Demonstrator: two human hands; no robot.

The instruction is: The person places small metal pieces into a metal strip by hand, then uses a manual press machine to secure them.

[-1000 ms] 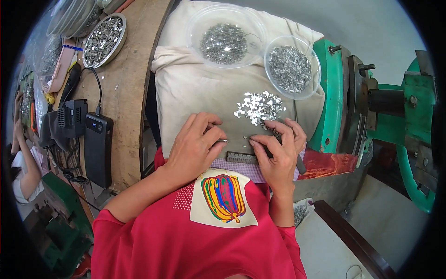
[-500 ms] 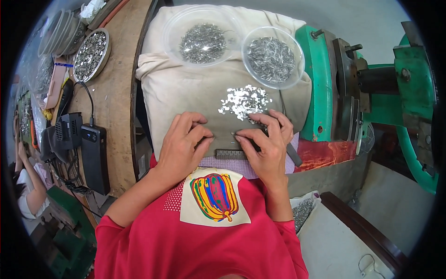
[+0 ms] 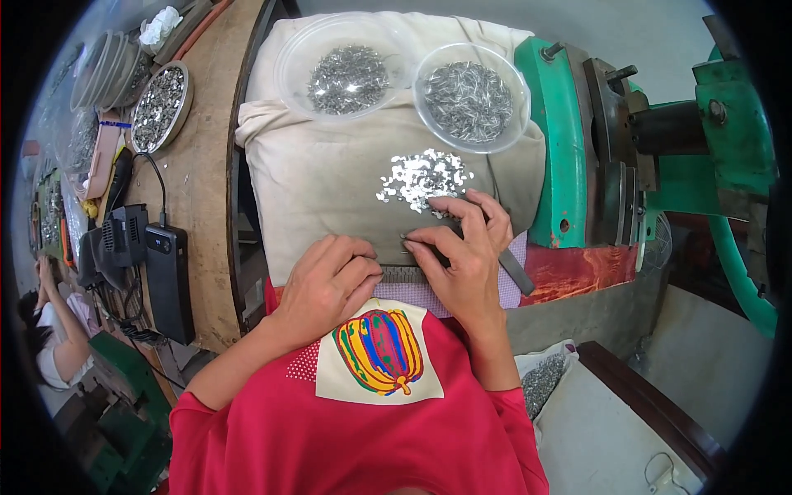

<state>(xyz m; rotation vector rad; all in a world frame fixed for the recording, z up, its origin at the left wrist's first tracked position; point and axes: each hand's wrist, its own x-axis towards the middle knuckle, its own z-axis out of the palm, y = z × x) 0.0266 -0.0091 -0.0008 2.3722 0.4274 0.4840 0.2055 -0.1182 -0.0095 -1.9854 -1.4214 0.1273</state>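
A dark strip (image 3: 403,275) with a row of fine teeth lies across the near edge of the cloth. At its left end my left hand (image 3: 327,280) is closed, fingertips together; anything between them is too small to make out. Over the cloth just beyond the strip, my right hand (image 3: 464,257) has thumb and index finger nearly together around a tiny metal piece (image 3: 404,238). Its other fingers reach to the near side of a pile of small shiny metal pieces (image 3: 425,177), covering part of it.
Two clear plastic bowls, left (image 3: 289,78) and right (image 3: 422,103), hold metal parts at the cloth's far side. A green machine (image 3: 549,173) stands right. A black power bank (image 3: 168,285) and another bowl (image 3: 188,103) sit on the wooden bench (image 3: 206,239). Another person (image 3: 66,334) is far left.
My left hand has moved nearer, from the cloth down to the strip's left end, and its fingers have closed together. My right hand has shifted slightly left. The view has tilted a little.
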